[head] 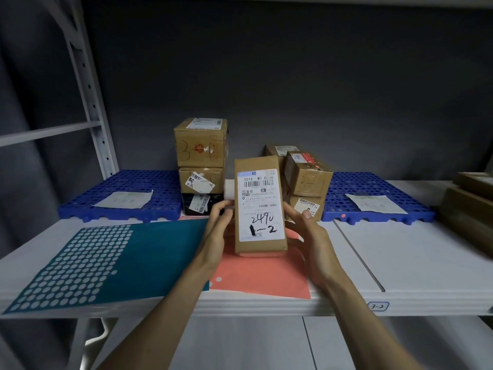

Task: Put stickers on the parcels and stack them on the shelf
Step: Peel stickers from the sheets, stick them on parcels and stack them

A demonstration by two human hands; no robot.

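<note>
Both my hands hold a flat brown parcel (260, 206) upright over the shelf (400, 263); its white shipping label faces me with "2490" and "1-2" handwritten. My left hand (217, 222) grips its left edge, my right hand (306, 231) its right edge. Under it lies a salmon sticker sheet (261, 276), and to the left a teal sticker sheet (106, 257) with many empty round holes. Behind stands a stack of three parcels (201, 166) and a second pile of brown boxes (306, 180).
Two blue perforated mats (120, 193) (373, 198) lie at the back, each with a paper sheet on it. More brown boxes (469, 204) sit at the far right edge. A white upright post (90, 102) stands at left. The shelf rim carries a "3-2" tag (378, 306).
</note>
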